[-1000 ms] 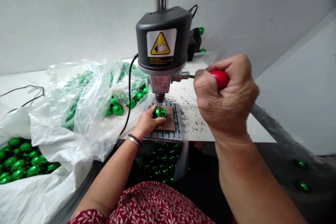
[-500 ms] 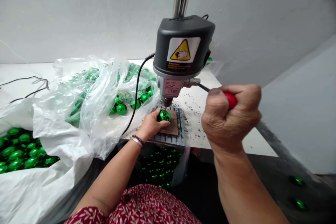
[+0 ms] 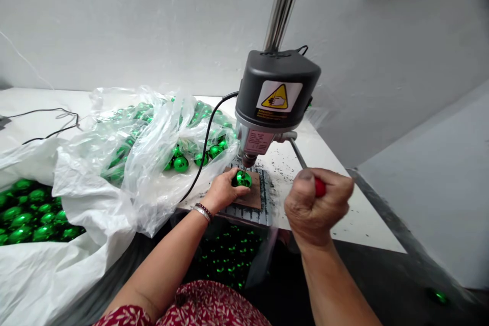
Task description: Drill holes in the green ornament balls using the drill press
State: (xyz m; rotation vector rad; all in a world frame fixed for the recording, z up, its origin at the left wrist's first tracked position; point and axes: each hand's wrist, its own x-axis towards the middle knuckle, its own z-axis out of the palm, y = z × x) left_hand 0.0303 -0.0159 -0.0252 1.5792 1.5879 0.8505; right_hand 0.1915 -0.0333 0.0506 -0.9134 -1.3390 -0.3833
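Observation:
A shiny green ball (image 3: 243,179) sits on a brown board (image 3: 255,196) on the drill press base (image 3: 248,215). My left hand (image 3: 224,189) is closed round the ball from the left, thumb and fingers pinching its sides. Right above the ball is the chuck (image 3: 249,159) of the dark grey drill press (image 3: 280,91), its bit at the ball's top; whether it has gone in I cannot tell. My right hand (image 3: 318,204) is wrapped in a fist round the red knob of the feed lever (image 3: 298,153), right of the machine.
Clear plastic bags (image 3: 148,137) of green balls spread over the white table (image 3: 367,214). At lower left, a white sack (image 3: 91,209) holds more balls. A black cable (image 3: 204,153) loops beside the drill. Green shavings lie round the base. More balls show below the table edge.
My right hand has pulled the feed lever downward, so the lever now slopes more steeply. My left hand still holds the green ball. The whole view has shifted slightly.

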